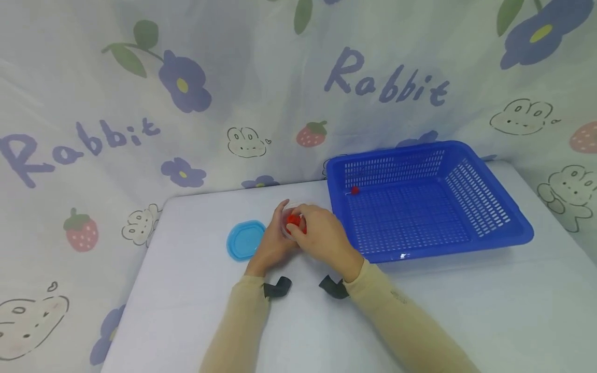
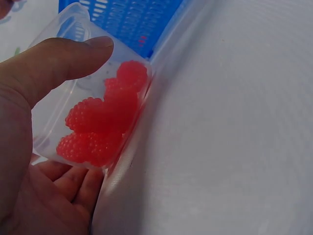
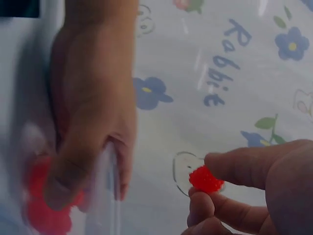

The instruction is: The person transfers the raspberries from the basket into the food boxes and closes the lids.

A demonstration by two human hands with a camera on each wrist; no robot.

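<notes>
My left hand (image 1: 272, 248) grips a clear plastic tub (image 2: 56, 107), thumb on one side and fingers on the other. Several red raspberries (image 2: 90, 115) lie inside, visible through its wall in the left wrist view. Between thumb and fingertips, my right hand (image 1: 328, 235) pinches a single red raspberry (image 3: 206, 179). In the head view that hand is over the tub's mouth and partly covers it. The right wrist view shows the pinched raspberry beside the tub, apart from the others.
A light blue lid (image 1: 245, 240) lies on the white tabletop (image 1: 186, 290), left of the tub. To the right stands a big blue slotted basket (image 1: 406, 217); one small red raspberry (image 1: 355, 190) is at its back left corner. A printed curtain (image 1: 261, 88) hangs behind.
</notes>
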